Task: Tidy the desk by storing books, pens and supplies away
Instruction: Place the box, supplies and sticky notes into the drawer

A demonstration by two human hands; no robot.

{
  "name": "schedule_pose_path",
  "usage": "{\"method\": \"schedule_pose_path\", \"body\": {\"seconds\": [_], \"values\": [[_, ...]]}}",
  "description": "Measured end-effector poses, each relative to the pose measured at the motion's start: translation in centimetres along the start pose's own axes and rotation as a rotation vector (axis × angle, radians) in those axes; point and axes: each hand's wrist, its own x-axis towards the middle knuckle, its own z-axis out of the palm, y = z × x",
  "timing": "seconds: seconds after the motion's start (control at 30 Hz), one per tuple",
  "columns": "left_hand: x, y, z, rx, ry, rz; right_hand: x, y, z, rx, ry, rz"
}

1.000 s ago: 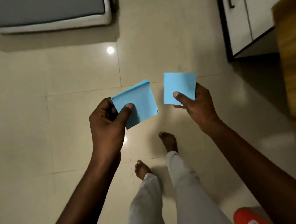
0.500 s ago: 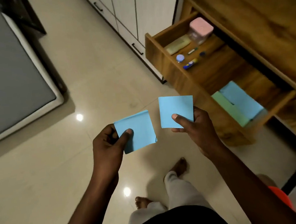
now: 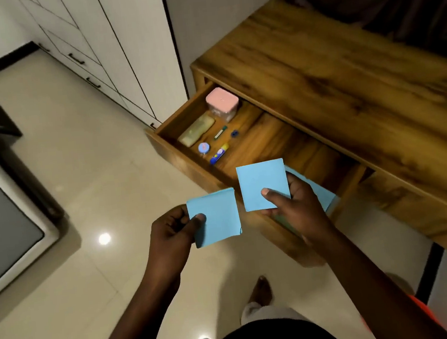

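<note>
The person stands over the open drawer (image 3: 180, 162) of the wooden desk (image 3: 344, 73), a blue note pad in each hand. The left hand (image 3: 172, 231) pinches the left pad (image 3: 217, 217) by its nine o'clock edge, thumb on top, out over the floor. The right hand (image 3: 296, 207) pinches the right pad (image 3: 262, 183) at its six o'clock edge, above the drawer's near end, where more blue paper (image 3: 324, 192) lies. I'd guess they're kept apart to go in one at a time. A pink-lidded jar (image 3: 222, 101) and small supplies fill the drawer's eleven o'clock end
</note>
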Motion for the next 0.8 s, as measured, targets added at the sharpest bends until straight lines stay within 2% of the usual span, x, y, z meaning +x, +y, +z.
{"method": "schedule_pose_path", "body": {"seconds": [0.3,0.47,0.57,0.67,0.8], "values": [[7.8,2.6,6.3,0.175,-0.131,-0.028,7.1,-0.2,-7.1,0.034,0.045,0.025],[12.2,3.6,8.4,0.281,-0.218,0.049,8.8,0.4,-8.1,0.0,0.097,0.048],[14.6,4.2,9.0,0.381,-0.286,0.116,9.9,0.5,-8.3,-0.018,0.146,0.062],[18.0,3.8,9.1,0.493,-0.305,0.112,11.4,0.2,-8.7,-0.047,0.177,0.104],[23.2,3.4,10.0,0.71,-0.412,0.107,14.3,0.7,-9.1,-0.192,0.2,0.15]]}}
